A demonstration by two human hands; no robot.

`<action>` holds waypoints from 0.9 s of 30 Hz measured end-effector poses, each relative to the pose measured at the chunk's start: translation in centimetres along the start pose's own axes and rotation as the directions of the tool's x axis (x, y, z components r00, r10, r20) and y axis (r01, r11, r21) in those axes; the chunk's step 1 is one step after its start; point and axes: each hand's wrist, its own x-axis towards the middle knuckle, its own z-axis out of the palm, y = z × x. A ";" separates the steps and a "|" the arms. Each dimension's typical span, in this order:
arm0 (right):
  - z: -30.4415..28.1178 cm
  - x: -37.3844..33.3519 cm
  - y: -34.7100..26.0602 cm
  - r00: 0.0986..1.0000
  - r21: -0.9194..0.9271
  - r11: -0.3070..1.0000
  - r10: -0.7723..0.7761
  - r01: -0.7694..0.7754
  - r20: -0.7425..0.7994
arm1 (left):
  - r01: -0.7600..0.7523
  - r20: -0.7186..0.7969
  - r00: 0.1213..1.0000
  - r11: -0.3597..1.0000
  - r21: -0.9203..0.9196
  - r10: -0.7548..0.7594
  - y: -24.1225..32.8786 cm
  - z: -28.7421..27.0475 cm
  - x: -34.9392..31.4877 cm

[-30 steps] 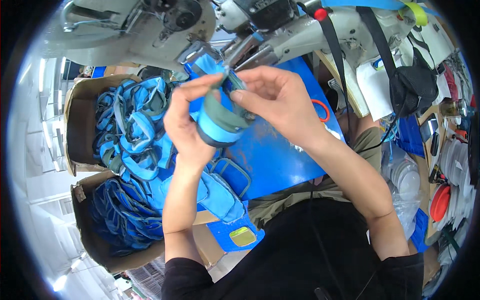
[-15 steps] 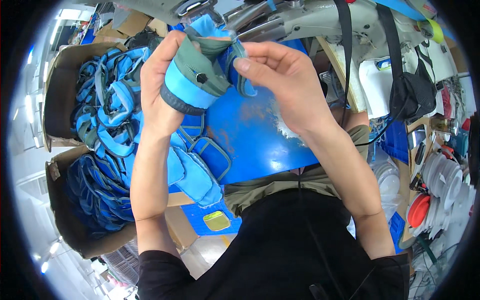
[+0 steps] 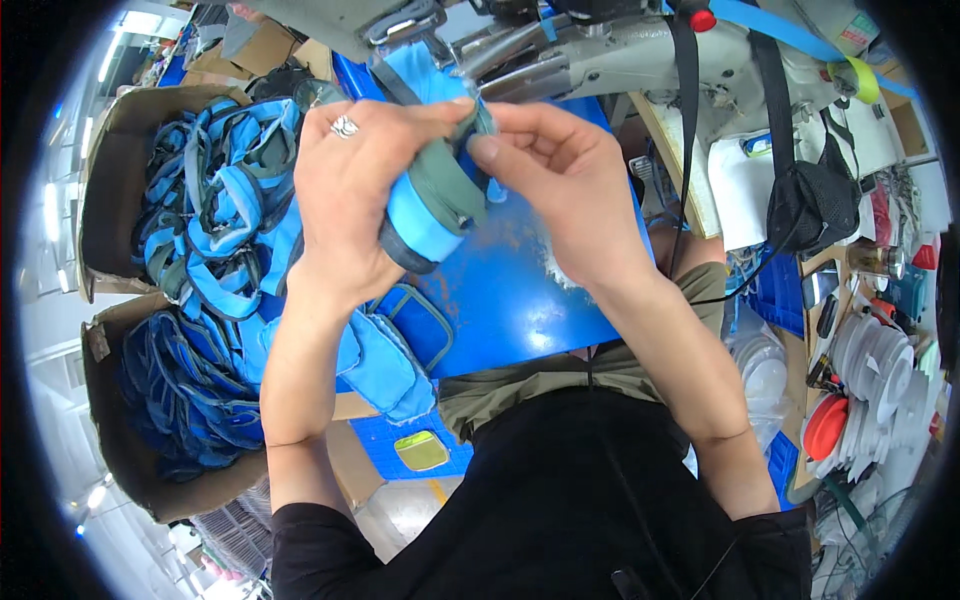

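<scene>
A curved fabric strip [image 3: 422, 222] in light blue and grey-green, edged in dark trim, hangs between my hands in front of the sewing machine [image 3: 640, 60]. My left hand [image 3: 355, 175], wearing a ring, is closed over its upper part with the back of the hand turned up. Thumb and forefinger of my right hand [image 3: 560, 165] pinch the strip's edge, close to my left fingertips. Below them the blue tabletop [image 3: 530, 300] bears a whitish worn patch. Light blue padded fabric pieces [image 3: 392, 365] lie at the table's left edge, partly behind my left forearm.
At the left, one cardboard box [image 3: 110, 200] holds tangled blue and green strips; a lower box [image 3: 110, 420] holds darker blue pieces. Black straps and a black mesh pouch [image 3: 815, 200] hang at right. White discs [image 3: 880, 350] are stacked at far right.
My left hand has turned over, its back now facing up, and shifted right across the fabric strip. The strip has swung right and lower. My right hand keeps its pinch with little movement.
</scene>
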 end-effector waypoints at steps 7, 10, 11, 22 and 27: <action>0.8 -0.1 0.0 0.997 -0.028 1.000 -0.012 0.010 -0.076 | -0.066 -0.040 0.997 0.988 0.143 0.072 0.3 0.5 0.3; 1.3 1.1 0.1 0.991 -0.020 0.999 -0.052 0.050 -0.121 | -0.028 -0.094 0.995 0.984 0.176 0.045 0.0 0.7 0.8; 1.4 1.3 -0.1 0.989 -0.028 0.998 -0.062 0.059 -0.134 | -0.021 -0.112 0.993 0.981 0.192 0.043 0.0 0.7 0.9; -0.6 -1.0 -1.0 0.996 -0.026 0.997 0.077 -0.078 -0.039 | 0.286 -0.396 0.863 0.949 -0.131 -0.315 1.8 3.6 -2.5; 0.5 -2.6 -2.1 0.998 -0.102 0.994 0.049 -0.045 0.031 | 0.233 -0.434 0.860 0.963 -0.134 -0.269 2.5 4.7 -4.2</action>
